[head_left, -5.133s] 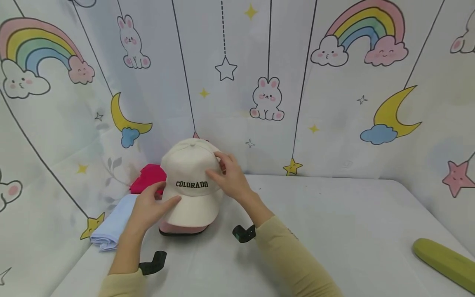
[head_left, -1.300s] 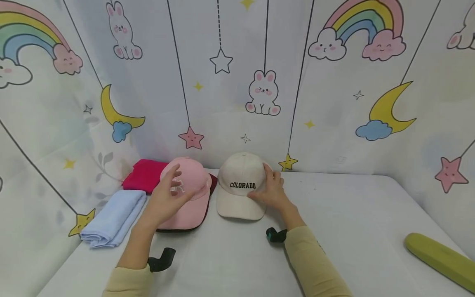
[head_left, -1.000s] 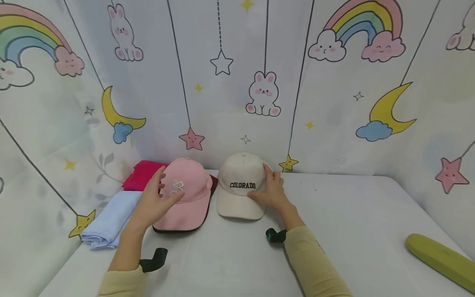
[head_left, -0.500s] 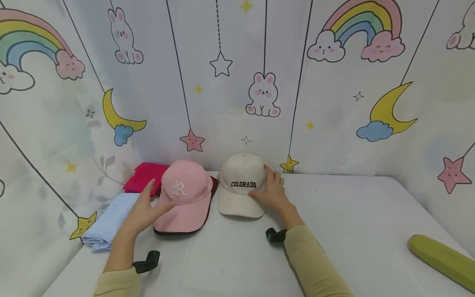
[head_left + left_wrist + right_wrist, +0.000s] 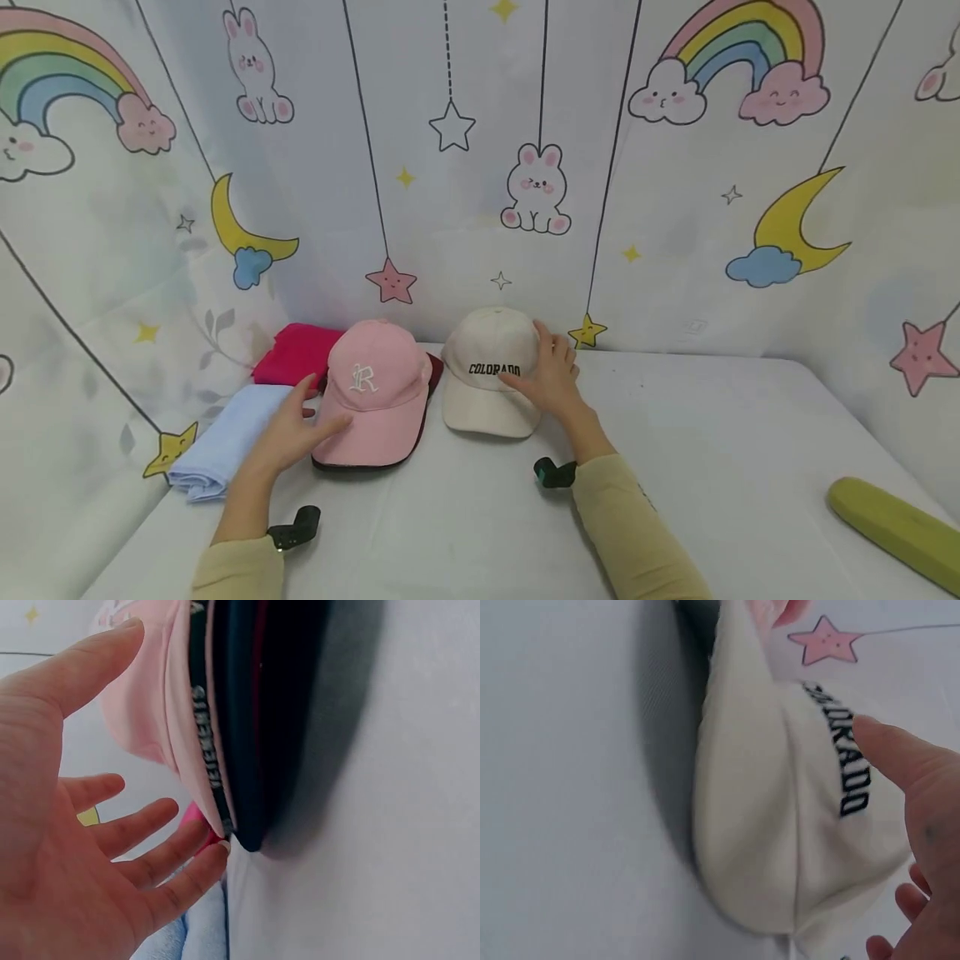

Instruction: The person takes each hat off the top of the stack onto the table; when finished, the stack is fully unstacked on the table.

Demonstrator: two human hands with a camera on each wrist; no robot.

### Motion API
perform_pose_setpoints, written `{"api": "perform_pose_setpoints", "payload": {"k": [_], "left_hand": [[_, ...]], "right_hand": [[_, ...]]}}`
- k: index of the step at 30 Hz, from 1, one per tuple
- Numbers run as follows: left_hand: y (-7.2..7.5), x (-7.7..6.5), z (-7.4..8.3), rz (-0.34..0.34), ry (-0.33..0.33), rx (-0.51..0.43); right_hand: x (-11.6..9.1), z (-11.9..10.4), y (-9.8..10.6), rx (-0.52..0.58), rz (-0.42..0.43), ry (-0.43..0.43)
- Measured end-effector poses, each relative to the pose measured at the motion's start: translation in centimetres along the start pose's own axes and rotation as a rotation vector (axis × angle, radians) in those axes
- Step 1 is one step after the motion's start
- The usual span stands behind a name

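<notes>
Nearest, the tan sleeves reach in over a white-covered table, a black wrist mount at the left wrist; off by the right edge lies a long olive-green object.

The work in hand seems to be at the two front caps. To do it well, I'd guide each one lightly by the sides of the crown — thumb in front, fingers behind — without denting the fabric, keep the brims facing forward, and let the left fingers clear the pink brim's edge before any move, so the stack doesn't skew.

The left hand has thumb and fingers spread wide, gripping nothing; its thumb is before the brim of the pink baseball cap, and whether a fingertip grazes the edge I cannot tell. That cap sits over a dark-brimmed cap. The right hand is loose too, thumb out over the lettering of the cream COLORADO cap, fingers along its side; contact is unclear. The cream cap stands just right of the pink one.

Left of them lies a folded light-blue cloth, with a red cloth farther back — then the cartoon-printed backdrop.
</notes>
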State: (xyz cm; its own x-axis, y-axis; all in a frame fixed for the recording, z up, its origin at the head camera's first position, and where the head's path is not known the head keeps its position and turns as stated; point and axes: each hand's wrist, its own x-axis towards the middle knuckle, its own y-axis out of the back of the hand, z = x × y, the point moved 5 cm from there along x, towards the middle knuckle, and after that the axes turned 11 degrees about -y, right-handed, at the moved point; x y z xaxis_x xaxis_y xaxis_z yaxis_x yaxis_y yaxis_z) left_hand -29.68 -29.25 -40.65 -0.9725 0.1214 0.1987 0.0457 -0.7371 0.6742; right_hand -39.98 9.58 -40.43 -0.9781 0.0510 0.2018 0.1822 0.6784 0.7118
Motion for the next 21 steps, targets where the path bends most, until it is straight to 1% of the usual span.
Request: {"api": "perform_pose_setpoints", "payload": {"k": [4,7,10,13,16,19,21], "left_hand": [[0.0,0.1,-0.5,0.008,-0.01,-0.009],[0.0,0.1,-0.8,0.014,-0.017,-0.012],[0.1,0.0,-1.0,0.02,-0.015,-0.017],[0.1,-0.1,-1.1,0.024,-0.011,-0.021],[0.0,-0.1,-1.1,0.028,-0.007,-0.02],[0.1,-0.2,-1.0,0.028,0.001,-0.024],[0.1,-0.2,-1.0,0.026,0.008,-0.034]], "right_hand": [[-0.5,-2.1,0.2,0.015,0.02,0.066],[-0.9,-4.2,0.0,0.027,0.008,0.112],[-1.3,-6.4,-0.7,0.03,-0.013,0.142],[-1.7,-8.4,-1.9,0.051,-0.057,0.171],[-2.0,-9.8,-3.6,0.086,-0.107,0.206],[-2.4,-10.9,-5.1,0.131,-0.149,0.235],[-2.7,-11.4,-5.9,0.153,-0.183,0.235]]}}
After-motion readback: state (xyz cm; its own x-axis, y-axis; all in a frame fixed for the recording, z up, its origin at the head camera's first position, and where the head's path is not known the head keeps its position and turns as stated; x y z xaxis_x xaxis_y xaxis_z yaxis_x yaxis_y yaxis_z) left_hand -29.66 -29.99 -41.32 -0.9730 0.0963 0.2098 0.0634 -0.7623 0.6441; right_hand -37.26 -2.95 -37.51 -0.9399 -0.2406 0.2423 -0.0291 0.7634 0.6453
